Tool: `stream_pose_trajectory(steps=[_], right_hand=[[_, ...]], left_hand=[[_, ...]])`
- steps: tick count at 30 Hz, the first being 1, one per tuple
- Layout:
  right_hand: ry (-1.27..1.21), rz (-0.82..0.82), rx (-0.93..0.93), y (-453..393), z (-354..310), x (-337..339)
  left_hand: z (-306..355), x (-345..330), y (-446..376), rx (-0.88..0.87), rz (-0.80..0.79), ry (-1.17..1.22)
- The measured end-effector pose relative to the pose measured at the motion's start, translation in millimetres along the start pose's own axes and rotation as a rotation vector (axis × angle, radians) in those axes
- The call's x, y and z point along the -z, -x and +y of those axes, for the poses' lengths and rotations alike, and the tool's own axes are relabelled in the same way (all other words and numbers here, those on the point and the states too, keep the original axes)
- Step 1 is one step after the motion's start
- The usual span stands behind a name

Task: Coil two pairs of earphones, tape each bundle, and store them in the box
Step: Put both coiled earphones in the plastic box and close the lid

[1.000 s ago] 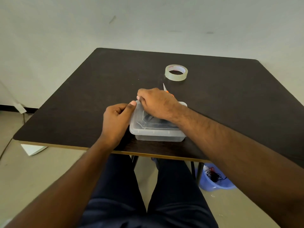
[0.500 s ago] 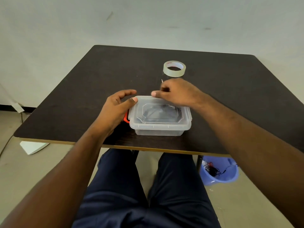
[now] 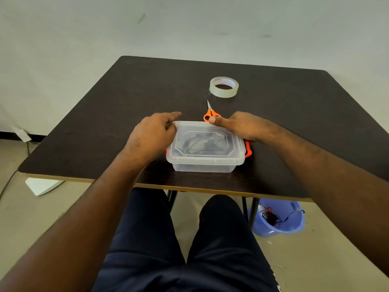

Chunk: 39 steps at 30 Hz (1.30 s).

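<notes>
The lidded box (image 3: 205, 151) sits near the desk's (image 3: 105, 114) 6 o'clock edge, earphones (image 3: 197, 142) inside. Left hand (image 3: 150, 137) and right hand (image 3: 242, 126) flank it, fingers relaxed, thumbs touching the lid. Scissors (image 3: 211, 113) and tape (image 3: 224, 87) lie at 12 o'clock; a basin (image 3: 277, 218) stands on the floor.

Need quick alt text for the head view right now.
Both hands, left hand and right hand, rest on a lidded clear box holding dark cords, near the dark table edge. Orange scissors and a tape roll lie behind it.
</notes>
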State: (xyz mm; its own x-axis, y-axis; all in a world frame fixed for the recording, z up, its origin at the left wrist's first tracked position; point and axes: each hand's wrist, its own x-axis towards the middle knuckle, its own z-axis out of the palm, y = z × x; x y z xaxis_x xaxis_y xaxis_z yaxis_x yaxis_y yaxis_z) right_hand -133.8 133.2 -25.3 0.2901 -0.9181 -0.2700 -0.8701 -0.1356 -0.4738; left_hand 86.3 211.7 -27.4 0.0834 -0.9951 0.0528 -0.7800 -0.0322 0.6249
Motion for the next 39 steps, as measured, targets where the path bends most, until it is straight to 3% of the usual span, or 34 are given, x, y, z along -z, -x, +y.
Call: stream_pose_trajectory(steps=[4, 7, 10, 13, 17, 21, 24, 27, 35, 39], right_hand=[[0.364, 0.157, 0.040, 9.7, -10.5, -0.1], [0.653, 0.279, 0.041, 20.0, -24.6, 0.3], [0.710, 0.299, -0.016, 24.9, -34.3, 0.7], [0.691, 0.337, -0.019, 24.7, -36.9, 0.4], [0.493, 0.339, -0.024, 23.8, -30.4, 8.0], [0.000, 0.335, 0.002, 31.7, -12.3, 9.6], [-0.094, 0.393, 0.021, 34.9, -9.3, 5.0], [-0.138, 0.480, 0.007, 33.7, -5.8, 18.7], [-0.722, 0.827, -0.083, 20.3, 54.0, 74.1], [-0.792, 1.021, -0.178, -5.0, 101.0, 110.1]], left_hand=[[2.8, -1.6, 2.5, 0.019, 0.009, -0.027], [9.4, -2.7, 3.5, 0.004, 0.064, -0.222], [19.7, -3.7, 3.9, 0.003, 0.119, -0.467], [23.6, -3.9, 1.1, 0.003, 0.108, -0.541], [11.0, -1.5, 2.7, 0.026, 0.089, -0.251], [-2.8, -2.7, 14.8, 0.061, 0.154, 0.128], [7.6, -5.3, 11.2, 0.046, 0.190, 0.205], [27.9, -6.9, -6.0, 0.011, 0.200, 0.283], [108.9, -33.1, -62.5, -0.153, 0.207, 0.449], [148.9, -61.3, -113.3, -0.096, 0.066, 0.615]])
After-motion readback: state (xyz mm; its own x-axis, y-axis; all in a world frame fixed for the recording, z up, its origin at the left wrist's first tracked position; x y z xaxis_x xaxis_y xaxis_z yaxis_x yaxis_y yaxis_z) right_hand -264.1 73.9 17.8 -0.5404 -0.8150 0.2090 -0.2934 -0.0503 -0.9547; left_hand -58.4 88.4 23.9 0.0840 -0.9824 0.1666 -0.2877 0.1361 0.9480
